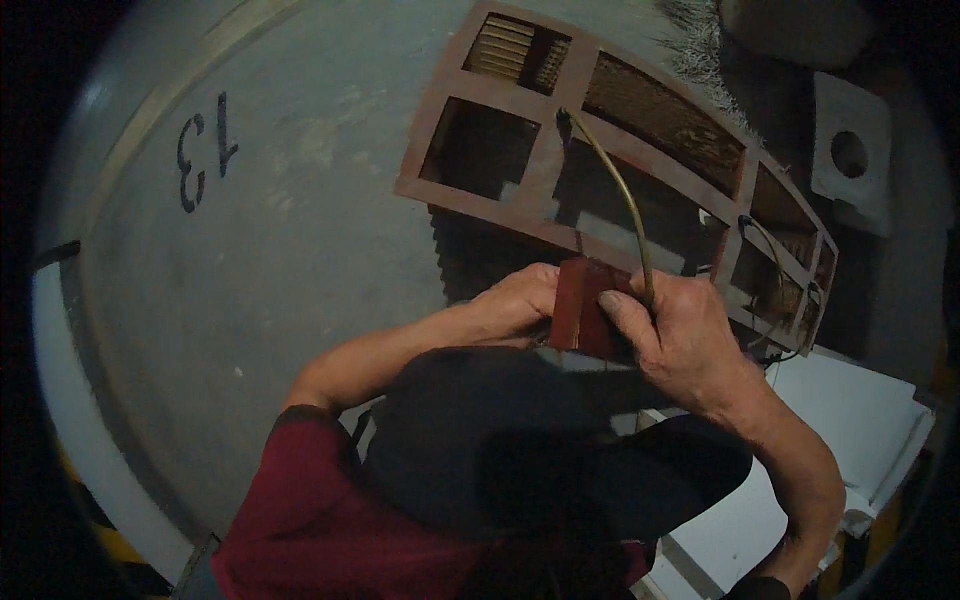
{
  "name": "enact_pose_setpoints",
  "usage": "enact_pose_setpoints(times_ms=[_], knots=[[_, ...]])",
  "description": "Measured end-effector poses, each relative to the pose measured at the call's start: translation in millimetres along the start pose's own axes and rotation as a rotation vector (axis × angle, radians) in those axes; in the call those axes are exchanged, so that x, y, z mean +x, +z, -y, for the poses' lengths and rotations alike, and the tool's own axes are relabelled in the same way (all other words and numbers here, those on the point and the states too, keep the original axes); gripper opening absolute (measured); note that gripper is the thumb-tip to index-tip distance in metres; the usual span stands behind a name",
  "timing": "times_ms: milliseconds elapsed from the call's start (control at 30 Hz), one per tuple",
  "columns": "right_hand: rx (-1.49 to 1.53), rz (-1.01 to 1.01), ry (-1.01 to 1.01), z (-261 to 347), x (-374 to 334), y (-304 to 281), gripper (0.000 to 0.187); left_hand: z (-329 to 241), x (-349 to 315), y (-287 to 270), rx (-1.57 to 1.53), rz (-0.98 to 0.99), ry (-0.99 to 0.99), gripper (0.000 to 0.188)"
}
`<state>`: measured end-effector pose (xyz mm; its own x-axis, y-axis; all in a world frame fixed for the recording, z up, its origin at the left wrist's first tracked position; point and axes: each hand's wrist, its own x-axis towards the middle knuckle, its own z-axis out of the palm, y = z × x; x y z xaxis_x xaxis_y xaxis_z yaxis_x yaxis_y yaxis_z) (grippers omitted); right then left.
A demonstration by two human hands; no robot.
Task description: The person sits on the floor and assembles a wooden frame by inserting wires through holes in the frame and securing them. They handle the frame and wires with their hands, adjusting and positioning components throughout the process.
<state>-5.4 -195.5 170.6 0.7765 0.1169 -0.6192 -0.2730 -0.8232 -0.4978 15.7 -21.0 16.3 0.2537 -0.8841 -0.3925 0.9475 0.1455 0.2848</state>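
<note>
Head camera view is showing both of your hands working together in front of your lap, with one dark red rectangular block (577, 306) held between them. Your left hand (513, 306) is grasping the block's left edge, its fingers curling mostly out of sight. Your right hand (688, 330) is gripping the right side, and its thumb is lying across the upper face. A yellowish-brown cord (623, 187) is arching from a reddish-brown compartmented frame (541, 178) down to your right hand; you cannot tell from this angle whether your fingers are holding its end. The block is sitting just beside the frame's near edge, and whether the two are touching is hard to tell. One upper compartment of the frame is holding yellowish ribbed strips (500, 50). A second, thinner cord (770, 245) is curving over the frame's right part. White panels (850, 410) are lying at your lower right, a pale block with a round hole (835, 115) is resting beyond the frame, and grey floor (320, 210) is stretching away on your left.
</note>
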Motion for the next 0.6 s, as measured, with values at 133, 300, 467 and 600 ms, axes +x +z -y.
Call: enact_pose_setpoints(times_ms=[133,300,467,600], knots=[[-0.099,-0.17,-0.149,2.2,-2.7,11.0,0.02,3.6,-2.0,6.7,-0.033,-0.06,0.061,0.032],[-0.06,-0.159,-0.255,-5.9,-11.5,6.8,0.021,-5.9,-5.9,16.7,-0.065,-0.071,-0.034,0.036],[-0.03,-0.127,-0.544,-22.6,-2.9,1.2,0.025,-12.2,-11.5,23.5,-0.146,-0.086,-0.052,0.04],[0.091,0.042,-0.398,-24.8,-5.2,-15.6,0.024,-14.0,-8.0,21.7,-0.062,-0.032,-0.033,0.042]])
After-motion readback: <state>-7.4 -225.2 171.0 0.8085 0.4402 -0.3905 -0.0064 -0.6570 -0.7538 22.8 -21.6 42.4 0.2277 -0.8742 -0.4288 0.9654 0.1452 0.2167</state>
